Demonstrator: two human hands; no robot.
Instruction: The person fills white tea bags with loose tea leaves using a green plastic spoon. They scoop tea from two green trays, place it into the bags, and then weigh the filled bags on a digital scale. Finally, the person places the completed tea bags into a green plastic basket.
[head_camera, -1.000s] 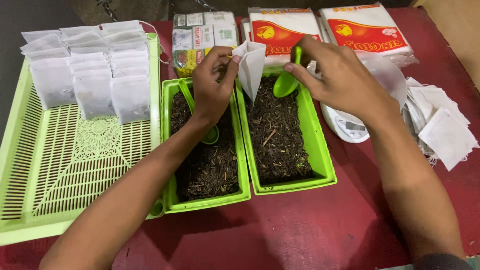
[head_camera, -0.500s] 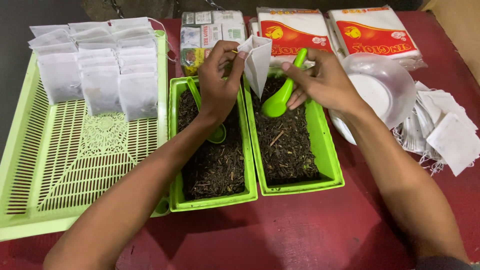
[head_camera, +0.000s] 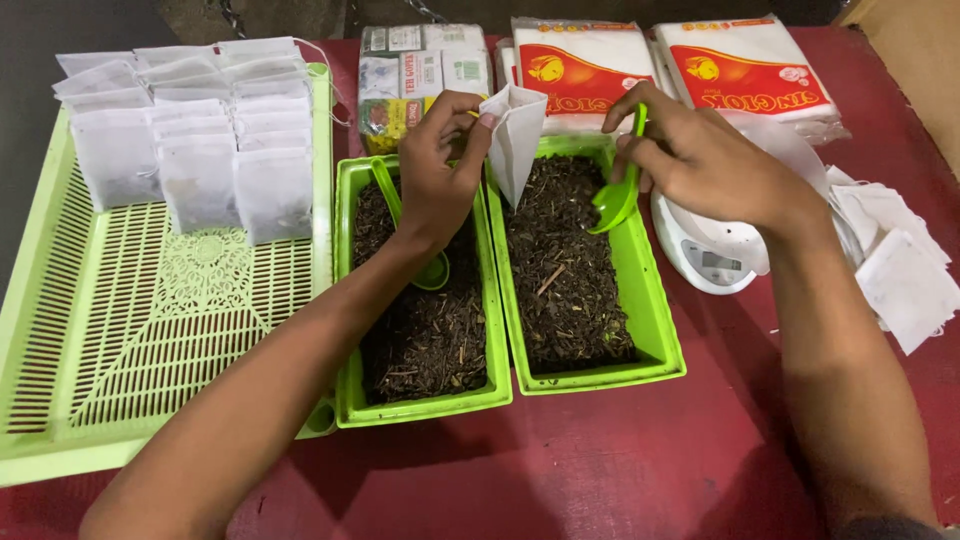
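Head view: left hand (head_camera: 436, 170) pinches the white filter bag (head_camera: 515, 135) open; right hand (head_camera: 700, 160) grips the green scoop (head_camera: 617, 195). A tilted scoop would likely spill tea beside the bag mouth.

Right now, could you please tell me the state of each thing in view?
Left hand: pinching the white filter bag, mouth open.
Right hand: gripping the green scoop, tilted over the right tub.
Left tub: holds dried leaves, second scoop resting inside.
Slotted tray: filled bags stacked at its far end.
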